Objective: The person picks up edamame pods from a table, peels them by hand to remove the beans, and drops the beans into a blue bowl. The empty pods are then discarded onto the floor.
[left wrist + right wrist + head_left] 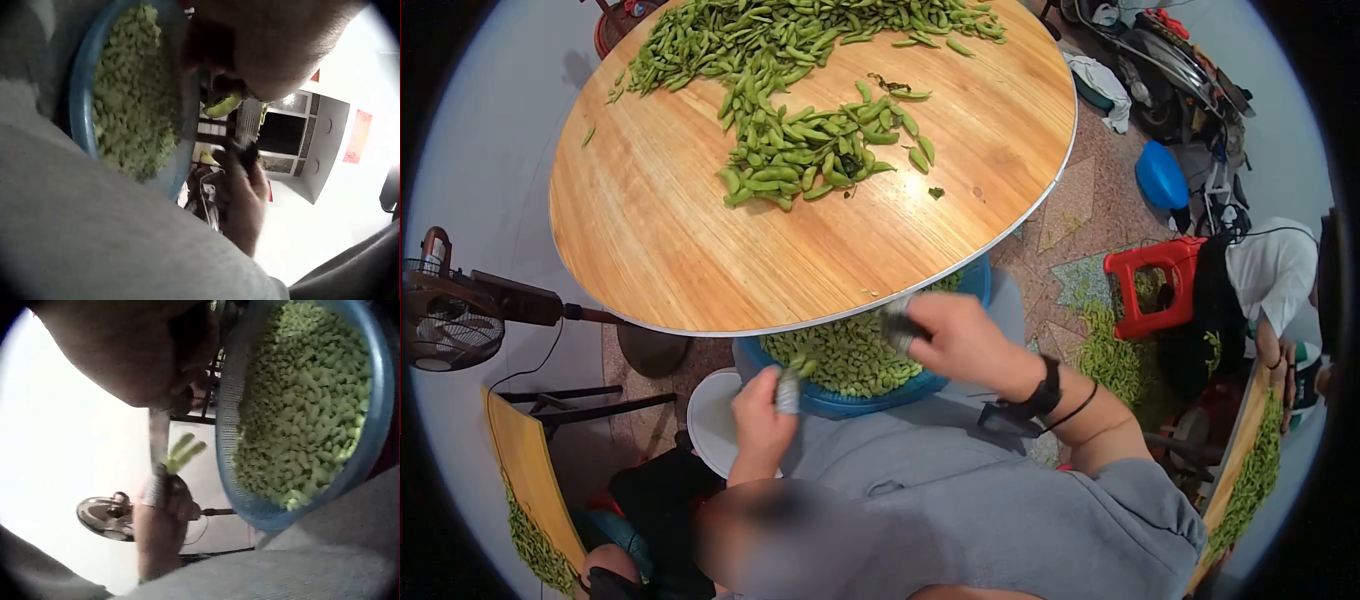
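In the head view my left hand [762,420] pinches green soybean pods [803,366] near the basin's left side. Grey wrapping [788,392] covers one of its fingers. The right wrist view shows two pods [182,453] sticking up from that hand's fingertips. My right hand [960,335] is over the basin's right side, blurred, with bent fingers and dark covering at the fingertips; whether they hold anything, I cannot tell. A blue basin [377,369] with mesh sides sits below both hands, under the table edge. Shelled green beans [850,360] fill much of it.
A round wooden table [670,260] bears a large heap of pods [770,50] and a smaller pile [800,150]. At left stands a fan [460,310]. A red stool [1157,290] is at right, with empty-looking pods [1110,360] on the floor. Another person's arm [1268,345] shows at far right.
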`<action>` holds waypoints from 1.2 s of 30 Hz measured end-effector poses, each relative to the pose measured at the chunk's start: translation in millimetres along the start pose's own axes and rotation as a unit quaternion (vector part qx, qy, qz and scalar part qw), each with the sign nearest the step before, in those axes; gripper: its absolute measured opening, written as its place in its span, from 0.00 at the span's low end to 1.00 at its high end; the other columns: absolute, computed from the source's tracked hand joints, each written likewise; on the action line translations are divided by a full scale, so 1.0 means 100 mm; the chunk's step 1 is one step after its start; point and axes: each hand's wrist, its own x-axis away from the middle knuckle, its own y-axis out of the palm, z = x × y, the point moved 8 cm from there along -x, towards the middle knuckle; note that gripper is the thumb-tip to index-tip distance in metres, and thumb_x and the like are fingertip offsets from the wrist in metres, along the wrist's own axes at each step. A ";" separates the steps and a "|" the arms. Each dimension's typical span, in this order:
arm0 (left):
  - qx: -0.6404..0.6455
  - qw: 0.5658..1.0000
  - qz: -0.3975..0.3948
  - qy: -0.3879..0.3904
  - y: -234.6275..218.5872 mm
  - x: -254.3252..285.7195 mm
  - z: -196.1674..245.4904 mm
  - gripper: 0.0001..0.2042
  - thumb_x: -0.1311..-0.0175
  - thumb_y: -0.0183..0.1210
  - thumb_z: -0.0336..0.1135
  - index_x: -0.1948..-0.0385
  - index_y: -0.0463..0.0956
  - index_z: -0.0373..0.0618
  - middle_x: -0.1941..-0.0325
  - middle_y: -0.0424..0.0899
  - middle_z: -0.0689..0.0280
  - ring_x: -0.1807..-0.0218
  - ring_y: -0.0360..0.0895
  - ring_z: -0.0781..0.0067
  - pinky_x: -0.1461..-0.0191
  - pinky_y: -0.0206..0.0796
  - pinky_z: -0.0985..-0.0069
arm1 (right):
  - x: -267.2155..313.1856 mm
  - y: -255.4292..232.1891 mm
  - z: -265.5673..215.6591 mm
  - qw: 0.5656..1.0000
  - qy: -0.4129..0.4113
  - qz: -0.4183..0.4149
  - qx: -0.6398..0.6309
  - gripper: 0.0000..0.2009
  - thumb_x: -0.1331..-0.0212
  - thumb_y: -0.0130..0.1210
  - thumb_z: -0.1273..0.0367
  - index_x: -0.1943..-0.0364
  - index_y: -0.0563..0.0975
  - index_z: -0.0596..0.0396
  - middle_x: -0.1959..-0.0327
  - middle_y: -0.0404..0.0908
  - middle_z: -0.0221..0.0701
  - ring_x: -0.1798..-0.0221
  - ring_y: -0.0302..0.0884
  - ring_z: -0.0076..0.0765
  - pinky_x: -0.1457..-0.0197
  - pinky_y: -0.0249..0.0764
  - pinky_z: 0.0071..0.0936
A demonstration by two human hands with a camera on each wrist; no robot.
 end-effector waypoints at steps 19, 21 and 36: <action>0.275 0.953 -0.112 -0.060 0.19 -0.17 0.58 0.06 0.35 0.53 0.32 0.65 0.73 0.39 0.76 0.78 0.65 0.77 0.73 0.74 0.72 0.66 0.77 | -0.44 -0.12 0.03 0.951 0.118 0.011 -0.287 0.09 0.44 0.55 0.67 0.63 0.77 0.58 0.76 0.75 0.27 0.70 0.70 0.17 0.67 0.70 0.23; 0.453 0.866 -0.193 -0.083 0.41 -0.26 0.78 0.07 0.32 0.50 0.33 0.64 0.73 0.39 0.76 0.77 0.71 0.77 0.70 0.85 0.73 0.64 0.83 | -0.20 0.12 -0.09 0.918 0.122 -0.024 -0.375 0.09 0.41 0.53 0.70 0.59 0.76 0.59 0.69 0.77 0.25 0.64 0.71 0.17 0.61 0.71 0.21; 0.332 0.933 -0.143 -0.007 0.44 -0.28 0.74 0.04 0.37 0.53 0.29 0.64 0.71 0.40 0.78 0.72 0.65 0.75 0.71 0.74 0.71 0.64 0.75 | 0.16 0.25 -0.20 0.964 0.113 -0.126 -0.207 0.22 0.43 0.41 0.76 0.41 0.66 0.54 0.69 0.78 0.32 0.71 0.75 0.25 0.66 0.72 0.24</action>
